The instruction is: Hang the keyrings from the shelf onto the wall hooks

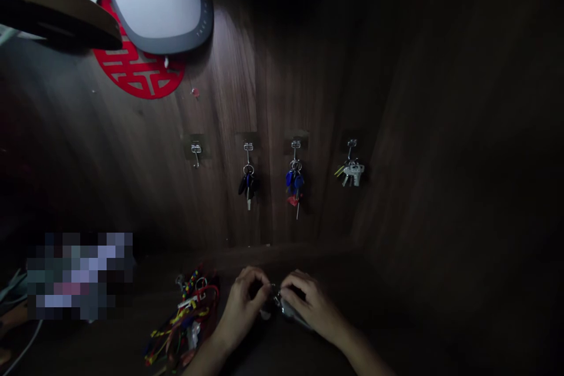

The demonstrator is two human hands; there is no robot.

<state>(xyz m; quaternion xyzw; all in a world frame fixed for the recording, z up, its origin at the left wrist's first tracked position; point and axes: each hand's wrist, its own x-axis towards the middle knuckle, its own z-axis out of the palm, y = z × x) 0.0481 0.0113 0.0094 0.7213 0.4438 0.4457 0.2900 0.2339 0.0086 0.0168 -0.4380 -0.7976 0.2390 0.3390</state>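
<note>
Low in the head view, my left hand (245,301) pinches one side of a small metal key ring (276,292). My right hand (309,299) is closed on the other side of it, thumb against fingers. A greyish, rounded piece (294,312) hangs below my right fingers, partly covered by them; its kind is hard to tell in the dim light. Below my left fingertips dangles a small pale round piece (265,314). To the left of my left hand lies a tangled heap of colourful cords and lanyards (185,320) with some metal rings among them.
Hooks on the dark wood panel carry key bunches: black keys (249,183), blue keys (295,181) and silver keys (352,174). The left hook (196,155) is bare. Above are a grey cap (154,6) and a red paper cutout (141,73). A blurred patch (81,276) sits lower left.
</note>
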